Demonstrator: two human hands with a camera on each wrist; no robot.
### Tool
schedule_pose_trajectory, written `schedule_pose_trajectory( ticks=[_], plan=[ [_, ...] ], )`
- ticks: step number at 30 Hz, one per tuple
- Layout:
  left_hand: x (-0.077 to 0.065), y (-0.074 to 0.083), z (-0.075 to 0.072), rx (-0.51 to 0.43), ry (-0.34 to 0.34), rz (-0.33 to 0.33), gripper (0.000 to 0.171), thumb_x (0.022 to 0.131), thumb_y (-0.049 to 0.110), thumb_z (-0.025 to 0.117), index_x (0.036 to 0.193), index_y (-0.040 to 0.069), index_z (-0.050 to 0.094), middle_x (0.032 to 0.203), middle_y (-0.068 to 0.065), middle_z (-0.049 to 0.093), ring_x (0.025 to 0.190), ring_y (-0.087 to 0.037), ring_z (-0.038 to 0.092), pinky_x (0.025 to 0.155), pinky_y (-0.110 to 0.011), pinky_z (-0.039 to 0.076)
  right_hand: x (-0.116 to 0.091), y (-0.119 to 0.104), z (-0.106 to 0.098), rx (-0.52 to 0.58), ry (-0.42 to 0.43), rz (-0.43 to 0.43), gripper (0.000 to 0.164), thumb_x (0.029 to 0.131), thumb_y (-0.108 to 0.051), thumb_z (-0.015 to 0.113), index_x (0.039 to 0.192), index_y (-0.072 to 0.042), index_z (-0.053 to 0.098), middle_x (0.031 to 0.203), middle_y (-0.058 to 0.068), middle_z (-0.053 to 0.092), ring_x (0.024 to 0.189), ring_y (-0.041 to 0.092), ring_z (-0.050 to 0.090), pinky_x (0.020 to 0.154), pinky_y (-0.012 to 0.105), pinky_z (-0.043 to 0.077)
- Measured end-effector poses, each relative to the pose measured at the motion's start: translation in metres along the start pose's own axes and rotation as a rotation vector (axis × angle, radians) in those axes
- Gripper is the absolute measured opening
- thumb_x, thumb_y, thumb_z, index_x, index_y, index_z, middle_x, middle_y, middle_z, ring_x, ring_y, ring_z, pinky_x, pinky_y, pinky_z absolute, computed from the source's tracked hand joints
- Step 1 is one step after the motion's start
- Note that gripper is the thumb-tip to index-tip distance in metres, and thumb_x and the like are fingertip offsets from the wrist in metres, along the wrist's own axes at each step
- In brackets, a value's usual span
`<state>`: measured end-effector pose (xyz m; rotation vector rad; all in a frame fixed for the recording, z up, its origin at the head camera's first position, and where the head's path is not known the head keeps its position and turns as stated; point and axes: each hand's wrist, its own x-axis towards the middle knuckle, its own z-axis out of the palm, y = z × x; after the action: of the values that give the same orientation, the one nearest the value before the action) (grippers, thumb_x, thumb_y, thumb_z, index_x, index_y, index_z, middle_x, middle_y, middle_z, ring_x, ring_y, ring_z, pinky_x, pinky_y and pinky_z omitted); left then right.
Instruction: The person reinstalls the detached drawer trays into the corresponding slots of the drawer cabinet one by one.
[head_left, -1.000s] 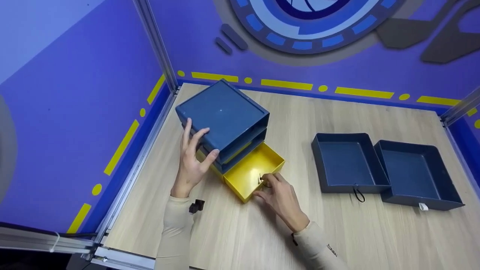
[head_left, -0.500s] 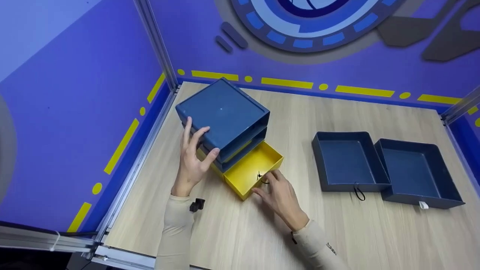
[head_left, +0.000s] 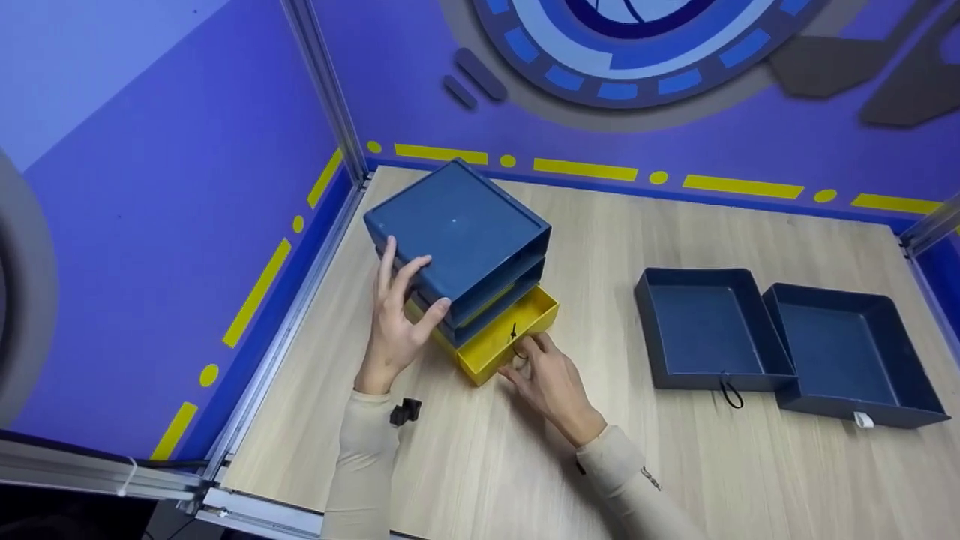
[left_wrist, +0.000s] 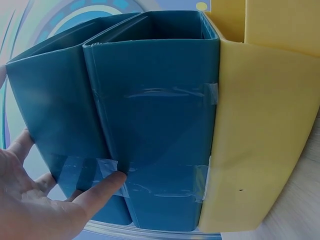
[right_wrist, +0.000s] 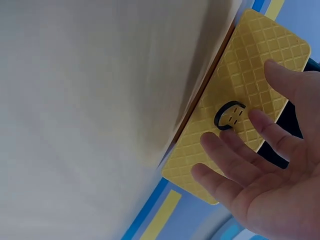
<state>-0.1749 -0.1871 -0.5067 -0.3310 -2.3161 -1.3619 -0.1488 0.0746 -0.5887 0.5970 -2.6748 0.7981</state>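
A stacked drawer cabinet (head_left: 461, 225) stands on the table, its upper two sections dark blue and the bottom one yellow. Both blue slots gape without drawers. My left hand (head_left: 394, 322) steadies the cabinet's side, fingertips over the top edge; in the left wrist view the thumb lies against the taped blue side wall (left_wrist: 155, 125). Partly out of the bottom section is a yellow drawer (head_left: 477, 370). My right hand (head_left: 553, 382) is at its front, fingers loosely bent and spread beside the black loop pull (right_wrist: 218, 117) on the quilted yellow front (right_wrist: 250, 62), not around the loop.
Two dark blue drawers lie to the right, one with a black loop (head_left: 732, 393), the other with a white tab (head_left: 864, 420). Purple panels (head_left: 187, 225) wall the table at left and back. A metal rail (head_left: 289, 300) runs along the left edge.
The yellow drawer has slid further into the cabinet, with my right hand following its front inward. My left hand keeps its place on the cabinet. The head view has shifted slightly.
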Motion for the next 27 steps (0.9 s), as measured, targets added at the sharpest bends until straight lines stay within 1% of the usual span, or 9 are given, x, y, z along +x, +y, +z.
schedule_pose_trajectory(
  ticks=[6, 11, 15, 18, 22, 27],
  plan=[
    [-0.001, 0.0, 0.001, 0.008, 0.007, 0.0, 0.06, 0.093, 0.037, 0.076, 0.151, 0.027, 0.059, 0.181, -0.007, 0.01, 0.166, -0.038, 0.013, 0.123, -0.078, 0.017, 0.007, 0.0, 0.006, -0.008, -0.022, 0.004, 0.039, 0.091, -0.031, 0.086, 0.114, -0.006, 0.068, 0.119, 0.019, 0.068, 0.074, 0.032, 0.071, 0.068, 0.049, 0.062],
    [-0.001, 0.0, 0.001, 0.005, 0.008, 0.005, 0.061, 0.094, 0.037, 0.076, 0.151, 0.028, 0.058, 0.181, -0.005, 0.009, 0.166, -0.036, 0.012, 0.124, -0.076, 0.019, 0.011, 0.0, 0.009, -0.02, -0.054, 0.01, 0.038, 0.091, -0.029, 0.085, 0.116, -0.006, 0.067, 0.124, 0.02, 0.068, 0.073, 0.034, 0.072, 0.067, 0.05, 0.062],
    [-0.001, 0.0, 0.001, -0.005, 0.01, 0.014, 0.061, 0.094, 0.036, 0.076, 0.152, 0.027, 0.058, 0.181, -0.006, 0.01, 0.167, -0.036, 0.012, 0.124, -0.075, 0.021, 0.015, 0.0, 0.01, -0.016, -0.098, 0.011, 0.038, 0.093, -0.028, 0.083, 0.119, -0.005, 0.069, 0.129, 0.021, 0.069, 0.078, 0.036, 0.074, 0.071, 0.05, 0.063],
    [-0.001, -0.001, 0.001, -0.005, 0.013, 0.015, 0.061, 0.094, 0.036, 0.076, 0.152, 0.027, 0.058, 0.181, -0.006, 0.01, 0.166, -0.037, 0.012, 0.124, -0.076, 0.021, 0.017, 0.0, 0.011, 0.01, -0.13, 0.013, 0.042, 0.093, -0.028, 0.083, 0.124, -0.003, 0.069, 0.131, 0.021, 0.069, 0.089, 0.039, 0.076, 0.077, 0.053, 0.063],
    [-0.001, 0.0, 0.001, -0.005, 0.014, 0.011, 0.061, 0.094, 0.037, 0.075, 0.152, 0.028, 0.058, 0.181, -0.006, 0.009, 0.166, -0.037, 0.012, 0.124, -0.077, 0.019, 0.02, 0.001, 0.012, 0.038, -0.151, 0.015, 0.049, 0.093, -0.027, 0.083, 0.132, -0.002, 0.067, 0.135, 0.021, 0.069, 0.094, 0.043, 0.076, 0.081, 0.056, 0.063],
    [-0.001, 0.0, 0.001, -0.004, 0.008, 0.008, 0.06, 0.095, 0.036, 0.075, 0.152, 0.028, 0.057, 0.181, -0.005, 0.009, 0.167, -0.036, 0.011, 0.123, -0.077, 0.019, 0.022, -0.001, 0.015, 0.013, -0.154, -0.007, 0.057, 0.092, -0.028, 0.083, 0.139, -0.001, 0.064, 0.144, 0.024, 0.066, 0.097, 0.047, 0.076, 0.082, 0.057, 0.063]
  ],
)
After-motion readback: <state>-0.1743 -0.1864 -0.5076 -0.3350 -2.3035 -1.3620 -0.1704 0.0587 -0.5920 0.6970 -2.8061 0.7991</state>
